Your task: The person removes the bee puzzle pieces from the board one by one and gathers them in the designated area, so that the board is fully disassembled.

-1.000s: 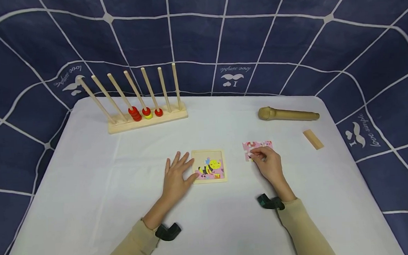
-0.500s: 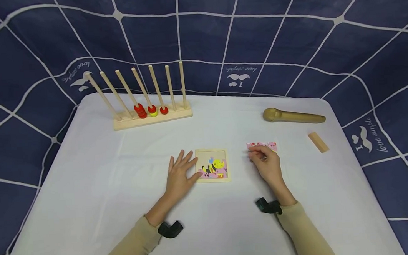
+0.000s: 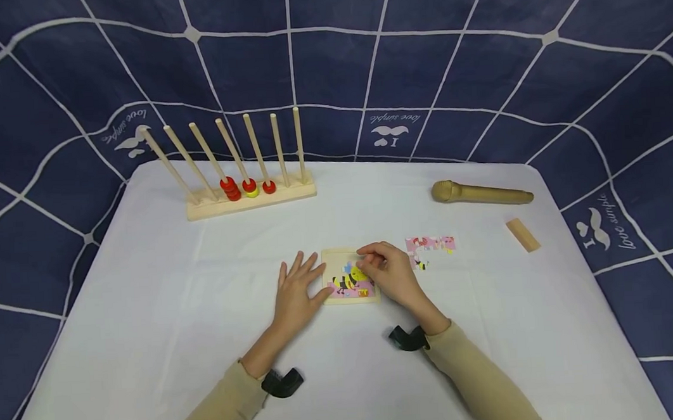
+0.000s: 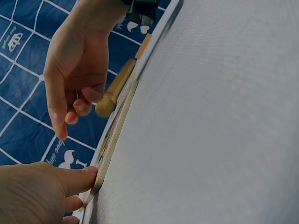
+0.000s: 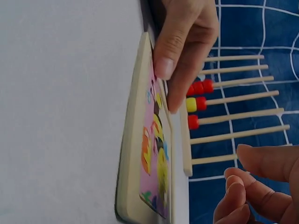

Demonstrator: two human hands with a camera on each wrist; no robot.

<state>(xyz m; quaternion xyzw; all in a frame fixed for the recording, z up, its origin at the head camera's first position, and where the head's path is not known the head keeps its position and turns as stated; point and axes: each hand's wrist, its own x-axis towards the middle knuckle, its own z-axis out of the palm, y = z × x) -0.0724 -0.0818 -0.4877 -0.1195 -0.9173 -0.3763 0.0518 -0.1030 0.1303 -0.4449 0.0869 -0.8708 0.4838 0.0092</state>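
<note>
A square wooden puzzle tray [image 3: 349,301] lies flat on the table, its lower part filled with a bee picture and its upper part bare wood. My left hand [image 3: 295,296] rests at the tray's left side with fingers spread, the thumb [image 5: 164,67] touching its edge. Above the tray's right side is my right hand [image 3: 396,275], thumb and fingertips brought together. A thin pale edge between those fingers, seen in the left wrist view, looks like a puzzle piece [image 4: 77,95]; its face is hidden. Several loose pink puzzle pieces [image 3: 416,244] lie right of the tray.
A wooden peg abacus [image 3: 250,202] with red and yellow beads stands at the back left. Toward the back right lie a wooden microphone-shaped toy [image 3: 481,193] and a small wooden block [image 3: 523,235]. A blue checked cloth [image 3: 329,64] hangs behind the white-covered table.
My right hand has moved left from the loose pieces to above the tray, uncovering a loose piece with a small bee. The left hand stays at the tray's edge.
</note>
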